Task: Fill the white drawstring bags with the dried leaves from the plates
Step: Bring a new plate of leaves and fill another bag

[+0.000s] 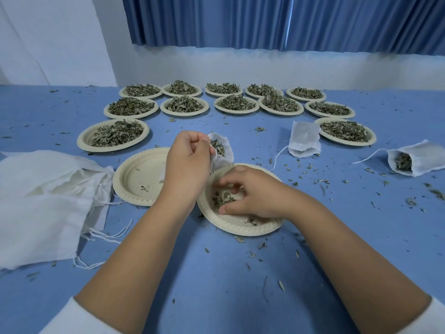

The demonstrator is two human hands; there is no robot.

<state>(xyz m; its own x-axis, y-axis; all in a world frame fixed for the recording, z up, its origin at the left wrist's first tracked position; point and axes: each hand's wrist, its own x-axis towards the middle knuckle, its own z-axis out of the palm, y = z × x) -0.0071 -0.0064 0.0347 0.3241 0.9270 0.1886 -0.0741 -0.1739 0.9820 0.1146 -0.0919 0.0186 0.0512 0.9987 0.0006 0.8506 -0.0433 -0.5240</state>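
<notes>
Drawstring bag (222, 150): white, partly filled, mouth turned toward me; it hangs just beyond the far rim of the near plate (240, 231), its lower edge meeting that rim.
Left hand (187, 160): just beyond the near plate's far-left rim; fingers curled tight, pinching the bag's mouth hem and holding it open.
Right hand (248, 196): down in the near plate's bowl; fingers and thumb curled like a claw around the little heap there, closing on it. I cannot tell whether anything is lifted yet.
Dried leaves (222, 200): only a small remnant lies in the near plate, between thumb and fingertips; more show inside the bag's mouth.
Step in hand: I judge this as scraping up the last pinch from the near plate for the held bag.
Next move: I expect it calls for a firm pinch, a short lift over the far rim and a release well inside the mouth, since loose flakes scatter easily.
Empty plate (137, 177): just left of the near plate, holding crumbs only.
Heaped plates (113, 135): rows of them beyond the near plate, untouched.
Filled bags (304, 139): two lie beyond and right of the near plate, well apart from it.
Spare bags (43, 198): a white pile well left of the near plate.
Progress: early, I judge, with most plates full.
</notes>
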